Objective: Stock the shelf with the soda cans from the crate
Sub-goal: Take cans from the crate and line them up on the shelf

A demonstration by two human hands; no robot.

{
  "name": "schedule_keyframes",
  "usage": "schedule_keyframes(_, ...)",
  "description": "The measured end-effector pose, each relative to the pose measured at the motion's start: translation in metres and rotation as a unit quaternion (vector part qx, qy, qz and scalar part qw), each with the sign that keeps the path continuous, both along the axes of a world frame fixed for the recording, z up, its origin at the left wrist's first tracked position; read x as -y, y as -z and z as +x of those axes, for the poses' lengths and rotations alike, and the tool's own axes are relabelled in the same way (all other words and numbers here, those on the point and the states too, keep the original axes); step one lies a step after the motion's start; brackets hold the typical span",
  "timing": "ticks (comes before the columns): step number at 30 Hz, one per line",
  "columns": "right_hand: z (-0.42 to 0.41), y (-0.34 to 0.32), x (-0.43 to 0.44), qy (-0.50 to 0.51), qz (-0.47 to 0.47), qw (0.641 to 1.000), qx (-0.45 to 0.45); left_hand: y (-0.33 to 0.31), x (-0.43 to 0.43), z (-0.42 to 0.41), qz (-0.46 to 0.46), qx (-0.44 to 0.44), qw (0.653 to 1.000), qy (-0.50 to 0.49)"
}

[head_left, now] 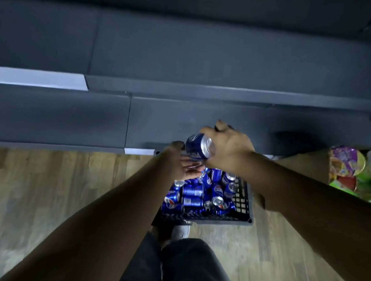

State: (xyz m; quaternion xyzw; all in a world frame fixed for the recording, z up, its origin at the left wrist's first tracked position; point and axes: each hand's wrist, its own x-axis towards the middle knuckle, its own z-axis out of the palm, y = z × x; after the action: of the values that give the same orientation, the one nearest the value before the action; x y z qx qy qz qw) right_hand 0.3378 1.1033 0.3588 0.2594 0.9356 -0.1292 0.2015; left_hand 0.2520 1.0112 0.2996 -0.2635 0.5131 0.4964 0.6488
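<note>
While you're standing right over the black crate (240, 205), your right hand (227, 148) has its fingers curled round one blue soda can (198, 146). It's held just above the crate's far edge, tipped over with the silver end pointing back toward you. Your left hand (185, 166) sits just under that can, over the far-left corner of the crate, with the fingers stretched out flat and holding nothing. Can't tell if it actually touches the can, it's a bit blurry there. The other cans (194, 192) are piled loose inside the crate, lying every which way. The dark shelf (204, 124) runs along just past the crate. A cardboard box (303, 164) of colourful cups (347, 162) is off to the crate's right. The crate is on a wood floor (49, 183).
</note>
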Motion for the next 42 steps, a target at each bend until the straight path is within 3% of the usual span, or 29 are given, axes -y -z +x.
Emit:
schedule_keyframes(7, -0.015, -0.070, -0.010, -0.152, 0.119, 0.981, -0.010, -0.059, -0.010, -0.022, 0.059, 0.012, 0.998, -0.008)
schedule_keyframes(16, -0.018, -0.125, 0.001, -0.304, 0.286, 0.909, -0.015, -0.125, -0.021, -0.039, 0.123, 0.010, 0.992, 0.023)
schedule_keyframes(22, -0.012, -0.138, 0.004, -0.334, 0.394, 0.853, -0.079, -0.151, -0.028, -0.041, 0.170, -0.028, 0.984, 0.034)
schedule_keyframes(29, -0.011, -0.154, 0.012, -0.298, 0.447, 0.837, -0.106, -0.174, -0.026, -0.043, 0.228, -0.088, 0.970, 0.013)
schedule_keyframes(35, -0.010, -0.151, 0.022, -0.271, 0.413, 0.846, -0.201, -0.184, -0.019, -0.046, 0.287, -0.113, 0.951, -0.004)
schedule_keyframes(39, -0.008, -0.150, 0.027, -0.255, 0.289, 0.862, -0.330, -0.178, -0.014, -0.050, 0.302, -0.148, 0.941, -0.016)
schedule_keyframes(42, -0.007, -0.158, 0.031, -0.199, 0.191, 0.887, -0.371, -0.175, -0.008, -0.051, 0.334, -0.163, 0.927, -0.051)
